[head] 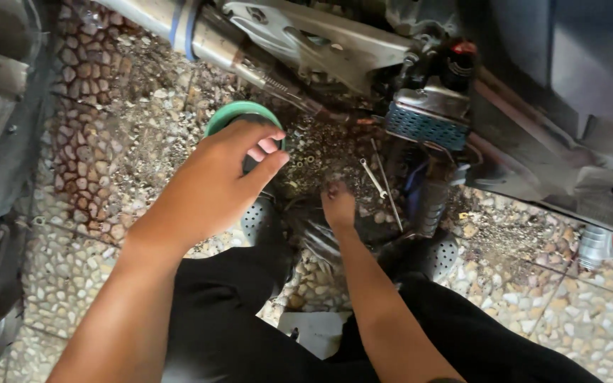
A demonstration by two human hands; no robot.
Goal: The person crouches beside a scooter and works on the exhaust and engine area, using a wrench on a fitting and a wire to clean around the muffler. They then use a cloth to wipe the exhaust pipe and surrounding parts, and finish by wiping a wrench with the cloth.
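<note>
pebble floor point(72, 269), oily | left hand point(225, 177) grips green tub point(239, 113) | right hand point(338, 206) fingers hidden, grip unclear

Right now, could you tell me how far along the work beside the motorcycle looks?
Already done, seemingly: many loose nuts and bolts lie scattered on the pebbled floor, with a wrench beside them. In hand: the left hand grips something dark over a green round container; the right hand reaches down among the small parts. Left: the scattered parts remain uncollected below the motorcycle; the amount remaining cannot be judged.

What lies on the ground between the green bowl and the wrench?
In the head view, scattered nuts lie between the green bowl and the wrench.
</note>
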